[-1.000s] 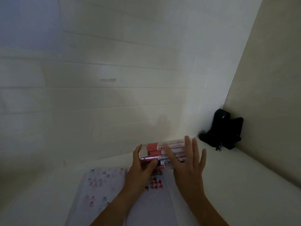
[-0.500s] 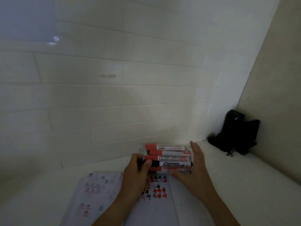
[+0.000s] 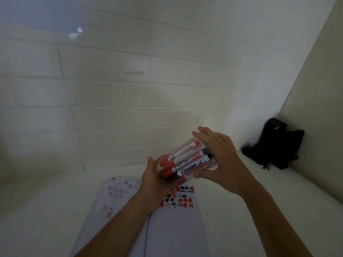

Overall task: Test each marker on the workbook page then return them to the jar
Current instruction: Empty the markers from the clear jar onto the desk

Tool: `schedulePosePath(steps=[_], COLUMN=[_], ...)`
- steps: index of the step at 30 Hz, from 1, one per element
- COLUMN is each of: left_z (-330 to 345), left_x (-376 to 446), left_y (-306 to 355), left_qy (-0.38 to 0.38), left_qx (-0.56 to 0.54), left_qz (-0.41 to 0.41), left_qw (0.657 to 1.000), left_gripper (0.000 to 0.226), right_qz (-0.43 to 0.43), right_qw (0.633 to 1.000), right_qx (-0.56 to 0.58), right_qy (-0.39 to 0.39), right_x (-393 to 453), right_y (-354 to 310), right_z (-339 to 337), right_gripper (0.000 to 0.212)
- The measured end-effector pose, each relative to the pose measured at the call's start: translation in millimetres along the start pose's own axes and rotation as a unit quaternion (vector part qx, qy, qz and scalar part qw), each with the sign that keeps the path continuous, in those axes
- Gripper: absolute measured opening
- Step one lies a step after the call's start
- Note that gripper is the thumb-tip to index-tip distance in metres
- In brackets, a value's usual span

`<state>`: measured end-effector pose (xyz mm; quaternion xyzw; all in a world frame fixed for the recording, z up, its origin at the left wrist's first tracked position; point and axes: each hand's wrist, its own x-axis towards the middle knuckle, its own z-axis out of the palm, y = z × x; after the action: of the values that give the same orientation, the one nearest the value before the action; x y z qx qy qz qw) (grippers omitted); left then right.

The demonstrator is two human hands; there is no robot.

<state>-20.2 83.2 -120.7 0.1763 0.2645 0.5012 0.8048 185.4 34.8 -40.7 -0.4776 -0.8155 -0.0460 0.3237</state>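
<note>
**The jar of markers is being tipped up**

Closest to the person, the workbook (image 3: 167, 216) lies open on the white worktop (image 3: 259, 201), just under both grips. Its right page has red and black test marks on it, right below the left grip. The left page has faint red marks.

The left hand (image 3: 154, 175) curls round one end of the clear jar (image 3: 187, 160) — the end nearer the person. This grip is closed on the jar. The right hand (image 3: 217, 154) cups the far end, with its thumb under the jar and its fingers (image 3: 202, 132) spread over the top. It holds the jar too.

What changed: half a second ago the jar lay flat on its side, low over the worktop, between the two grips. Now it is lifted and tilted — the right end is higher than the left end. The right grip went from resting beside the jar to wrapping over its end.

The markers (image 3: 185, 162) are all inside the jar, red ones and black ones, side by side. So they sit between the two grips, not in any fingers. With marks on the page and the markers packed in, it looks like the testing is done and the jar is being stood up. I cannot tell if a lid is on.

Farther off, to the right of the right grip, a black thing (image 3: 274, 143) sits in the corner by the tiled wall (image 3: 130, 89).
</note>
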Motion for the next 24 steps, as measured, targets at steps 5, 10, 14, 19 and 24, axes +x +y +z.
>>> schedulePosePath(steps=[5, 10, 14, 19, 24], left_z=[-1.4, 0.1, 4.6, -7.6, -7.6], left_x=[1.7, -0.1, -6.9, 1.5, 4.6], left_y=[1.8, 0.1, -3.6, -6.5, -7.6], left_qy=[0.002, -0.009, 0.024, 0.063, 0.070], left_qx=[-0.007, 0.054, 0.218, 0.473, 0.485], left_qz=[-0.041, -0.004, 0.148, 0.383, 0.409], left_qw=[0.999, 0.999, 0.964, 0.791, 0.770], left_gripper=[0.063, 0.047, 0.030, 0.027, 0.028], right_qz=[-0.001, 0.065, 0.127, 0.157, 0.207], right_qw=[1.000, 0.996, 0.985, 0.976, 0.943], right_qx=[0.014, 0.050, 0.069, 0.040, -0.179], right_qy=[-0.018, -0.036, -0.092, -0.148, -0.189], right_x=[8.1, -6.3, -11.3, -19.0, -11.0], right_y=[3.8, 27.2, 41.5, 36.5, 11.3], right_z=[-7.1, -9.4, -4.2, 17.7, 31.0], right_gripper=[0.095, 0.097, 0.097, 0.095, 0.123])
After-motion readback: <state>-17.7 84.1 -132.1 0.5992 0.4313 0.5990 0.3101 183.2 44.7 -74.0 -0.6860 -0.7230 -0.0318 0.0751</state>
